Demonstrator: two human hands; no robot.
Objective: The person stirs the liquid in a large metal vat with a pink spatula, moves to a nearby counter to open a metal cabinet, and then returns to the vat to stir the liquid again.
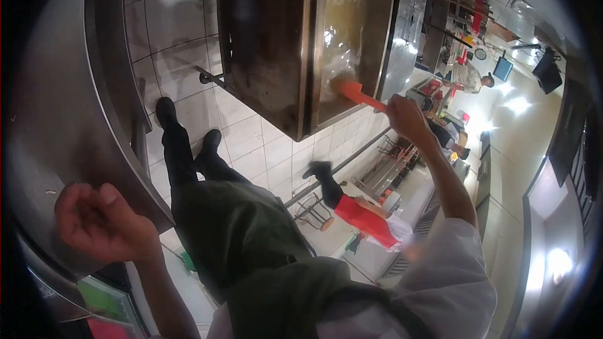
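Observation:
My right hand (405,118) grips the handle of an orange spatula-like tool (364,96). Its broad end reaches into cloudy, yellowish liquid (342,25) in a long stainless steel vat (309,69), and the submerged part is hidden. Ripples and bright reflections show on the liquid's surface. On the other side, my left hand (103,223) is held over a steel counter (56,144), fingers loosely curled and thumb apart, with nothing in it. A dark apron (251,238) covers my front.
The view is tilted sideways. White floor tiles (242,141) lie around my feet beside the vat. A person in a red apron (364,220) works behind at a counter, near a stool (313,212). More people stand farther off, by shelves and equipment. A metal ledge (402,31) borders the vat.

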